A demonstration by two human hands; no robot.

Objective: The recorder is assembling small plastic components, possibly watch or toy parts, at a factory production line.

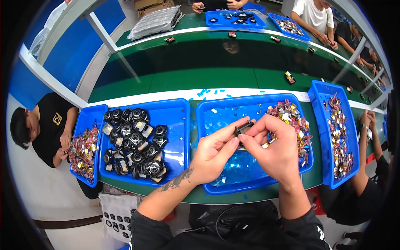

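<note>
Remotely, I watched the left hand (216, 152) and right hand (275, 139) pinch a small black part (244, 128) over the middle tray (237, 190), with reddish pieces (287, 113) toward its two o'clock; black housings (135, 138) lay in the nine-o'clock tray (179, 125).

On the desk (319, 168), a casing (244, 128) sits between the hands (214, 156) over the middle tray (235, 190), parts (301, 127) heaped at its right — the module tray (186, 137) and outer tray (93, 113) leftward, another tray (323, 137) rightward, the belt (187, 77) behind.
</note>
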